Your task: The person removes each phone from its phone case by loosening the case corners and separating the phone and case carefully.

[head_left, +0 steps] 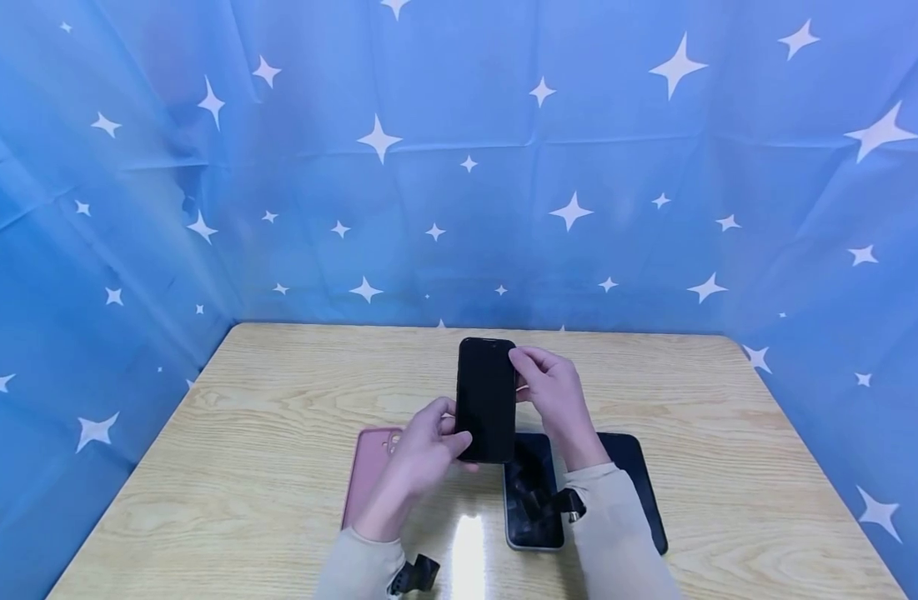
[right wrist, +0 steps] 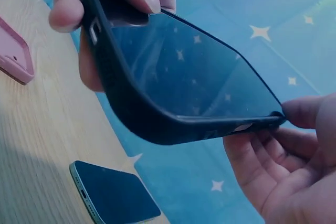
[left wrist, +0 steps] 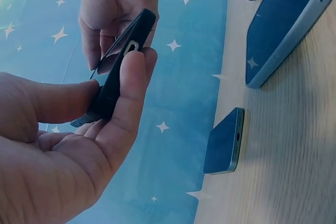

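Note:
Both hands hold up a phone (head_left: pixel 486 400) in a black case, its dark screen facing the head camera. My left hand (head_left: pixel 421 450) grips the lower left, thumb at the front edge and fingers behind. At the upper right edge, my right hand (head_left: pixel 552 387) pinches it between thumb and fingers. The port opening in the case's end shows in the left wrist view, beside the left fingers (left wrist: pixel 134 77). The case's rim (right wrist: pixel 157 129) surrounds the screen in the right wrist view. Fingers behind the phone are partly hidden in the head view.
A pink phone case (head_left: pixel 367 475) lies left, partly behind the left forearm. A phone with a pale edge (head_left: pixel 529 492) lies between the forearms. A black phone-shaped slab (head_left: pixel 639 479) sits partly under the right forearm. Both wrist views show a phone with a greenish frame (right wrist: pixel 115 192).

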{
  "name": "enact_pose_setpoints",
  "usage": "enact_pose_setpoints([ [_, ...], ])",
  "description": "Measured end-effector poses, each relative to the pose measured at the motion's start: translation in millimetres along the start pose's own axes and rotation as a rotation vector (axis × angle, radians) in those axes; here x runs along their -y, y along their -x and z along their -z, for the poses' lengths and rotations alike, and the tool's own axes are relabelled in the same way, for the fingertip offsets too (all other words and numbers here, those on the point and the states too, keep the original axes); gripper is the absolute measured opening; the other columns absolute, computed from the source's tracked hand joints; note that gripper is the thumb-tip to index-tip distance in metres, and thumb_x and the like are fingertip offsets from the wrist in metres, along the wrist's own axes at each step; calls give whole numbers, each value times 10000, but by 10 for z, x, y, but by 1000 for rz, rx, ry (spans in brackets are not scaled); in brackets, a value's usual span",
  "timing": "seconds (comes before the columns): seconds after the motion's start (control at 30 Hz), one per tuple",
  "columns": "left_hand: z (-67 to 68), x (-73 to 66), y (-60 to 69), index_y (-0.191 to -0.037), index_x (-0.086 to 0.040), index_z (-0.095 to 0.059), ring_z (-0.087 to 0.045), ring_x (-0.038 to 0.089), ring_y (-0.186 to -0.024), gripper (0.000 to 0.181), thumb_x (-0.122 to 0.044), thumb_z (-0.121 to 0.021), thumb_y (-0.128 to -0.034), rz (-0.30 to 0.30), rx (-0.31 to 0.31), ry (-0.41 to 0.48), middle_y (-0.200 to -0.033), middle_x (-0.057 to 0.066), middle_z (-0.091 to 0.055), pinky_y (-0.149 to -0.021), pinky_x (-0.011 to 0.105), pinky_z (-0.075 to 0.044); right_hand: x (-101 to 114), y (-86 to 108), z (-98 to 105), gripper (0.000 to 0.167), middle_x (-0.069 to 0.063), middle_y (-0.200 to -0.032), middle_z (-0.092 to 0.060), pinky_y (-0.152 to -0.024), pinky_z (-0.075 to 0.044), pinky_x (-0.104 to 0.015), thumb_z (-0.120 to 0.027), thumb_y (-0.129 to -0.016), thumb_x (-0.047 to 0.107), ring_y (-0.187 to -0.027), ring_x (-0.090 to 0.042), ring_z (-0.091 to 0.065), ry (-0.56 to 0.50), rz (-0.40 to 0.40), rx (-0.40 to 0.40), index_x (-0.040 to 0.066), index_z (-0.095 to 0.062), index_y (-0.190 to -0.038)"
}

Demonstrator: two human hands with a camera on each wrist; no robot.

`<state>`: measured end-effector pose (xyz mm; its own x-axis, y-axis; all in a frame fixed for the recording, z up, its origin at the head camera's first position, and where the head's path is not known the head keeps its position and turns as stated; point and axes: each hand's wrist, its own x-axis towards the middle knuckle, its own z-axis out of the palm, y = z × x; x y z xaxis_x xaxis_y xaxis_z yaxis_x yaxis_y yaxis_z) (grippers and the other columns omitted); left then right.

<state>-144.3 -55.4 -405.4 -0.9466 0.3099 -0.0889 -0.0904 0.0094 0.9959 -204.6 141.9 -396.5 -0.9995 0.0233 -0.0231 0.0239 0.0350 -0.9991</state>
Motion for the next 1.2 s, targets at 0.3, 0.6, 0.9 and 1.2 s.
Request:
enact_pose_setpoints([
  [0.3,-23,7,17,-1186,84,-514,-721,347,-1047,196,110,-506,-992,15,0,19,-1211,281,-688,-789,573,-630,21,-60,103,333,-26,-843,-693,-705,-635,-306,-568,-1078,191,-777,-158,-672,53,28,104,-92,-661,-1225],
  [0.6,-7,24,42,-1164,82,-515,-726,350,-1013,185,125,-512,-984,23,-3,15,-1218,294,-681,-756,511,-647,70,-99,170,289,-119,-859,-700,-726,-650,-358,-488,-1097,116,-767,-210,-699,188,85,207,-98,-682,-1083],
  [0.9,1,33,61,-1167,75,-524,-730,349,-981,184,121,-512,-989,28,-1,-21,-1205,294,-684,-762,543,-642,121,-109,228,304,-194,-921,-711,-740,-656,-407,-427,-1078,48,-756,-258,-727,297,116,306,-95,-676,-1178],
  [1.2,8,27,73,-1132,57,-535,-729,361,-1011,151,116,-521,-993,41,10,-39,-1229,289,-683,-748,516,-649,126,-132,272,313,-201,-937,-715,-741,-651,-471,-386,-1048,27,-743,-284,-733,326,126,361,-84,-674,-1099],
])
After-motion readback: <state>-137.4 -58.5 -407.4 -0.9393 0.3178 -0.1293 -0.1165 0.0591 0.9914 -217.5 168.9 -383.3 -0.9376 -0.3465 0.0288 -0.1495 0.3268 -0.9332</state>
